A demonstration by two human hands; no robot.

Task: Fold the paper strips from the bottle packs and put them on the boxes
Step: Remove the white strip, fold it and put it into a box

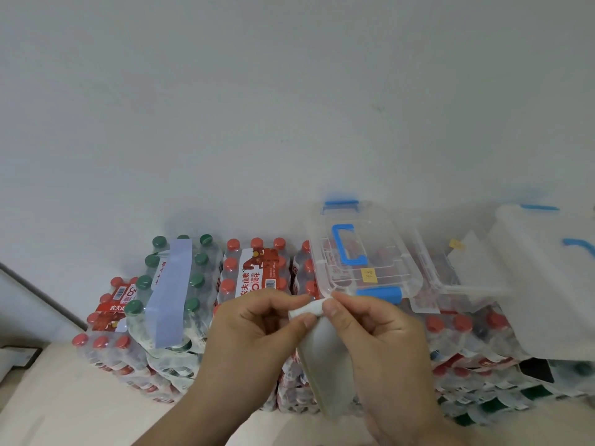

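Note:
A white paper strip (325,355) hangs between my hands, its top end rolled or folded into a small wad. My left hand (254,336) pinches the wad from the left, and my right hand (376,333) pinches it from the right with thumb and forefinger. Just behind them a clear plastic box (363,252) with blue handle and clips sits on top of the bottle packs. Another pale strip (170,294) lies over the green-capped pack (167,284) at the left.
Red-capped bottle packs (254,272) are stacked against a white wall. A second clear box (450,265) and a large white box (541,272) stand to the right. Pale floor lies at the lower left.

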